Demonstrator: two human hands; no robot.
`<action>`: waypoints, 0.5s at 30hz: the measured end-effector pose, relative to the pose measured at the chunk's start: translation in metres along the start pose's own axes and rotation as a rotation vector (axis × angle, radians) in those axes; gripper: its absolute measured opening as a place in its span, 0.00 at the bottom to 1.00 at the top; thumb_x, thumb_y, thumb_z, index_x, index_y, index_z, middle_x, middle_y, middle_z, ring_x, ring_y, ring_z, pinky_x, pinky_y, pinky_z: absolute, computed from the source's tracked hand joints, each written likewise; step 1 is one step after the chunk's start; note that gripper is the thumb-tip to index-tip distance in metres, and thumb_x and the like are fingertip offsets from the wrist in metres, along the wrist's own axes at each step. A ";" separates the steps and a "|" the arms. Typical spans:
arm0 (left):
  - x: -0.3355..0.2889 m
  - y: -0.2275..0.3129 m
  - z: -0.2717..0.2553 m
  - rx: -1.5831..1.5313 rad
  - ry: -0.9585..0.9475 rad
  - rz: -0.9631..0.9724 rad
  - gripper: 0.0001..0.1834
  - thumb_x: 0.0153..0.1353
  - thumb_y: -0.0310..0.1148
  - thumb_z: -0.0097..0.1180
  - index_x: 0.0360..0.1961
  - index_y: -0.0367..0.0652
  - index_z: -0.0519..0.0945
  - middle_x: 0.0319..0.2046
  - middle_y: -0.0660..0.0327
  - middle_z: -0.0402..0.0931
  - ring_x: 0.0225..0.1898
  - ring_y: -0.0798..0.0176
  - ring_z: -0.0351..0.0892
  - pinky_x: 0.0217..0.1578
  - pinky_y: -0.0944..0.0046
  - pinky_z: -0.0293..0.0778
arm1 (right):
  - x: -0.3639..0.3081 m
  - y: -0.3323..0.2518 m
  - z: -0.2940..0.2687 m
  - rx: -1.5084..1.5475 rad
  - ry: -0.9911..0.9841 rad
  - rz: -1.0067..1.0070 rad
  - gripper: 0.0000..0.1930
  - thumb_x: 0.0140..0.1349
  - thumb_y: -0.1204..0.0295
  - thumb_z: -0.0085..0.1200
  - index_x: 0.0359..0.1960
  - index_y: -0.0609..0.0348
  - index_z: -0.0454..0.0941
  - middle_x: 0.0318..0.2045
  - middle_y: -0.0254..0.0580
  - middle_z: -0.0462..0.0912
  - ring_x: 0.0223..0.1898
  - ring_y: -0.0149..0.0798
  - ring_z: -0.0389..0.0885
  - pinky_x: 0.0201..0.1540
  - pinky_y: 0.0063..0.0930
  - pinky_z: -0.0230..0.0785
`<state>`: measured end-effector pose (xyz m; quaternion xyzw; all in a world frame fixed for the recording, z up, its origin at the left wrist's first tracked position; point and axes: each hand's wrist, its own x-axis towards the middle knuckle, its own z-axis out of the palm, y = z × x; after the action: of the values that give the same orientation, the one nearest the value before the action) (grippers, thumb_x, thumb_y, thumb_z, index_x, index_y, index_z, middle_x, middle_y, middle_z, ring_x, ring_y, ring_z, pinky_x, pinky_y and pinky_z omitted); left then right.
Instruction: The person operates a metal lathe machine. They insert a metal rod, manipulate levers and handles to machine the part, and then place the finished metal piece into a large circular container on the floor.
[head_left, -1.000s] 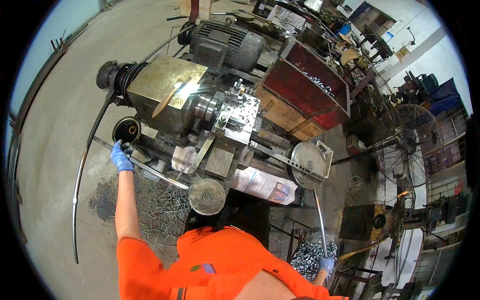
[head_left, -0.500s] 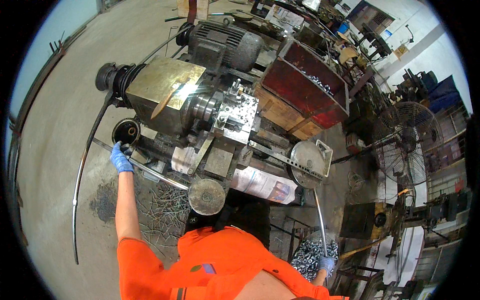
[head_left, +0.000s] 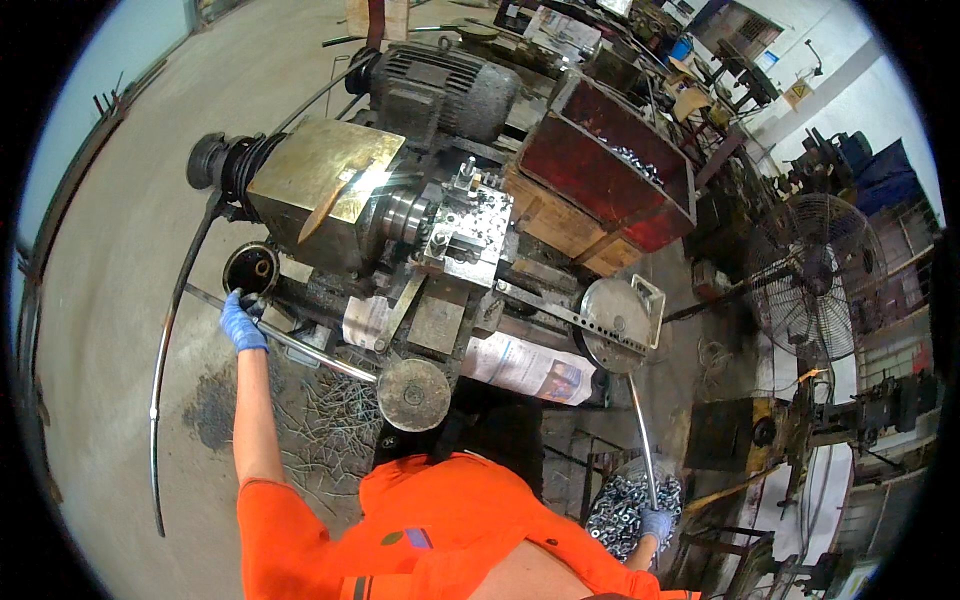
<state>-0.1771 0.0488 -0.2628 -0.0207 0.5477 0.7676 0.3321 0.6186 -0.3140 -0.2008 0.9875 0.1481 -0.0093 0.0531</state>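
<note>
Gripping a long bar [head_left: 320, 357], the left hand [head_left: 243, 322] curls closed. The right hand [head_left: 657, 524] clasps a shiny rod [head_left: 643, 430] near metal parts [head_left: 610, 516].

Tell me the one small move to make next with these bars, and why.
I'd probably nudge the left bar slightly with the left hand, while steadying the right bar with the right hand. Both hands already grip their bars, and the left bar reaches the round disc, so a slight nudge seems to need no regrip.
</note>
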 end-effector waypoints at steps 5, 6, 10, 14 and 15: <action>0.003 -0.002 -0.001 -0.010 -0.022 0.007 0.11 0.56 0.32 0.51 0.35 0.34 0.75 0.19 0.52 0.76 0.13 0.60 0.72 0.15 0.67 0.74 | 0.017 0.014 0.019 -0.047 -0.013 0.039 0.26 0.37 0.56 0.63 0.33 0.65 0.79 0.36 0.59 0.79 0.41 0.54 0.77 0.46 0.38 0.69; 0.004 -0.002 -0.001 -0.013 -0.026 0.005 0.11 0.56 0.32 0.51 0.35 0.34 0.75 0.19 0.52 0.76 0.13 0.60 0.72 0.15 0.67 0.74 | 0.017 0.013 0.018 -0.049 -0.027 0.032 0.26 0.37 0.56 0.63 0.34 0.65 0.79 0.36 0.58 0.79 0.41 0.54 0.77 0.46 0.38 0.68; -0.003 0.001 0.005 0.002 0.011 -0.011 0.10 0.55 0.32 0.52 0.33 0.34 0.75 0.19 0.52 0.76 0.13 0.61 0.73 0.15 0.67 0.74 | 0.013 0.014 0.014 -0.053 -0.047 -0.010 0.27 0.37 0.54 0.63 0.35 0.64 0.79 0.37 0.58 0.79 0.41 0.54 0.77 0.46 0.40 0.68; 0.003 0.000 0.001 -0.004 0.003 -0.026 0.10 0.56 0.32 0.51 0.33 0.35 0.75 0.19 0.53 0.76 0.13 0.61 0.73 0.16 0.67 0.74 | 0.011 0.019 0.019 -0.016 -0.009 0.007 0.27 0.37 0.54 0.63 0.35 0.64 0.79 0.37 0.60 0.78 0.41 0.55 0.77 0.46 0.40 0.69; 0.003 0.000 0.002 -0.002 0.004 -0.032 0.10 0.56 0.32 0.51 0.33 0.35 0.75 0.19 0.53 0.76 0.13 0.61 0.73 0.16 0.67 0.74 | 0.009 0.018 0.017 -0.025 -0.020 0.010 0.27 0.37 0.54 0.63 0.35 0.64 0.79 0.37 0.60 0.78 0.41 0.55 0.77 0.46 0.40 0.69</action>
<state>-0.1787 0.0522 -0.2631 -0.0314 0.5472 0.7628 0.3431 0.6329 -0.3303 -0.2158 0.9874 0.1427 -0.0170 0.0669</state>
